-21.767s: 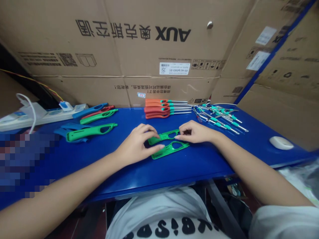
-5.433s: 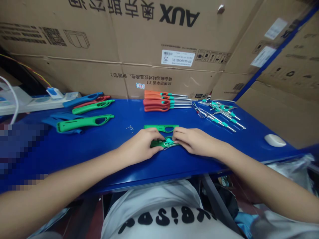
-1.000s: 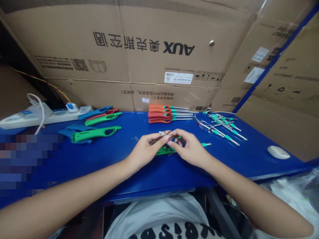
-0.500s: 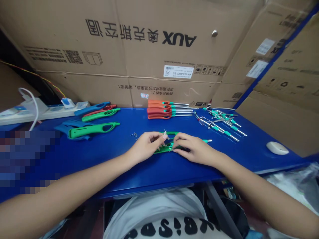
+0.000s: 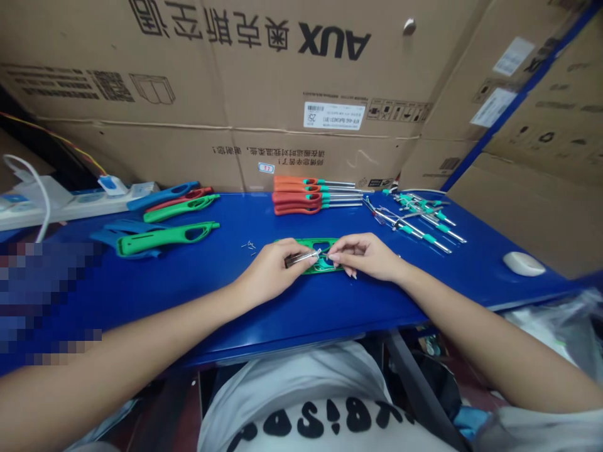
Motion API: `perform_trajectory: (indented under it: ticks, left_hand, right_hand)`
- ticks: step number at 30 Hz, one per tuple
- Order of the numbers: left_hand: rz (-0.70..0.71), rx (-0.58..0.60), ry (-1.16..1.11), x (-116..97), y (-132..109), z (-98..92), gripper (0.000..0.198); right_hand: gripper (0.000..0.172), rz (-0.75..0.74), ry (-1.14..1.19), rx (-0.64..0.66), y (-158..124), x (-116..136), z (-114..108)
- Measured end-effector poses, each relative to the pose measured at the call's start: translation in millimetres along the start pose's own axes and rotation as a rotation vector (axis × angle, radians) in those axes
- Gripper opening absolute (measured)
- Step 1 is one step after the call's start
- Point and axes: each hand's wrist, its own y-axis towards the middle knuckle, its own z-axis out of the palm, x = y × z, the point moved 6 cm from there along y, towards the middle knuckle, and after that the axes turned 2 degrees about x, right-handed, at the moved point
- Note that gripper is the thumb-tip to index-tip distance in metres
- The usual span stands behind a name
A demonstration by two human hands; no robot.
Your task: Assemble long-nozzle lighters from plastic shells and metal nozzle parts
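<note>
My left hand (image 5: 271, 267) is closed around a slim, see-through lighter fuel tank (image 5: 301, 257), its pale tip pointing to the right. Just right of that tip, my right hand (image 5: 365, 254) pinches thumb and forefinger together; whatever is between them is too small to make out. Below both hands, a green lighter casing (image 5: 325, 269) lies open on the blue table, with teal parts and thin wires inside. The fingers partly cover the casing. Several small screws (image 5: 249, 245) lie just left of my left hand.
Orange and red lighters (image 5: 296, 202) are stacked behind my hands. Metal lighter tubes with teal fittings (image 5: 414, 220) lie at right, near a white mouse-shaped object (image 5: 524, 263). Green casings (image 5: 164, 240) and blue ones (image 5: 125, 235) are at left by a power strip (image 5: 70, 210). Cardboard (image 5: 235, 94) walls the back.
My left hand now shows the fuel tank raised and tilted over the casing. My right hand has moved from the casing's wires up to the tank's tip. The camera view has shifted slightly.
</note>
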Motion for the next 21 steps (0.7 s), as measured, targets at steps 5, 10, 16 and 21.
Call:
perform_trajectory:
  ticks: [5, 10, 16, 21]
  left_hand:
    - [0.032, 0.010, 0.014, -2.7, -0.2, 1.2, 0.026]
    - [0.046, 0.021, 0.032, -2.9, -0.1, 2.8, 0.024]
    - [0.034, 0.014, 0.017, -3.3, -0.9, 2.7, 0.026]
    - [0.037, 0.022, 0.011, -5.1, -0.9, 3.3, 0.026]
  right_hand:
    - [0.036, -0.006, -0.055, -0.005, -0.4, 0.7, -0.1]
    - [0.040, 0.008, -0.073, -0.034, 1.1, -3.4, -3.5]
    - [0.037, -0.036, -0.107, 0.002, -0.6, 8.2, 1.7]
    - [0.040, -0.020, -0.123, -0.030, -0.4, 6.5, 1.5]
